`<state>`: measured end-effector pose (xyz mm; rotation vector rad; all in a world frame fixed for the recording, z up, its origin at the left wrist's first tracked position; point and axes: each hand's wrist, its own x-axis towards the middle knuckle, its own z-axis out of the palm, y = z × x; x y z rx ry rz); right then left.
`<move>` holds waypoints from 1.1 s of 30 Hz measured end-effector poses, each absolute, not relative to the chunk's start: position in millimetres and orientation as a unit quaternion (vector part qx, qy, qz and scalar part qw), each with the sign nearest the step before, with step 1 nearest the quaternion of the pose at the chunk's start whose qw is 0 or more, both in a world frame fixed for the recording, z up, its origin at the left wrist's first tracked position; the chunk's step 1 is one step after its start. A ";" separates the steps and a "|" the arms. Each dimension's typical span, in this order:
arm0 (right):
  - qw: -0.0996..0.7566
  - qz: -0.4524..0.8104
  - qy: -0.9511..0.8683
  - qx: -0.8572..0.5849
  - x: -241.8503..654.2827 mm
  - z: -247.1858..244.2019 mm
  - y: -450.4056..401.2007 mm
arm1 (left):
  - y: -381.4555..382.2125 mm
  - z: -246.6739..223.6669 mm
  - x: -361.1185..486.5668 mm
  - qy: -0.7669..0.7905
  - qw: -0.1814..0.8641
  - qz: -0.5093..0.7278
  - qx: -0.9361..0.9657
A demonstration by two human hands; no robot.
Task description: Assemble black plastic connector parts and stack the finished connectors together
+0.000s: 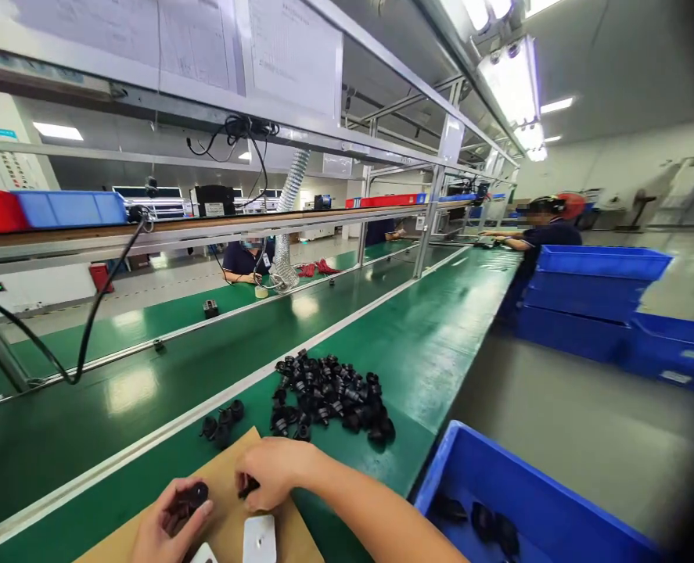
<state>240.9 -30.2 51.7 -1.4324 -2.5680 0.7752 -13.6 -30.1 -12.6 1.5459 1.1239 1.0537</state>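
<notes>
While the left hand [169, 518] pinches a round black fitting [198, 493] and the right hand [275, 472] a black piece [249, 488], this handling step seemingly needs steadiness.

A small round black part [197, 493] is held up low in the frame, left of centre, its disc-like end showing. Just right of it, a second black part [249, 488] is gripped, mostly hidden.

Green bench [408, 332], black parts [330, 395], brown cardboard [224, 478]
</notes>
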 end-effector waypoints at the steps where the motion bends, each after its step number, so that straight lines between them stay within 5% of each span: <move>1: 0.104 0.291 -0.828 -0.467 241.7 48.8 -28.9 | -27.5 -12.5 -14.2 0.459 0.470 0.421 0.626; 5: 0.349 0.451 -0.688 -0.449 233.0 28.3 -23.4 | -20.8 -10.2 -14.9 0.468 0.483 0.411 0.615; 10: 0.424 0.514 -0.618 -0.417 215.7 10.8 -27.0 | -22.4 -7.8 -14.3 0.438 0.471 0.413 0.645; 33: 0.402 0.324 -0.770 -0.375 220.8 32.0 -41.1 | -35.0 -2.7 -5.8 0.363 0.571 0.449 0.584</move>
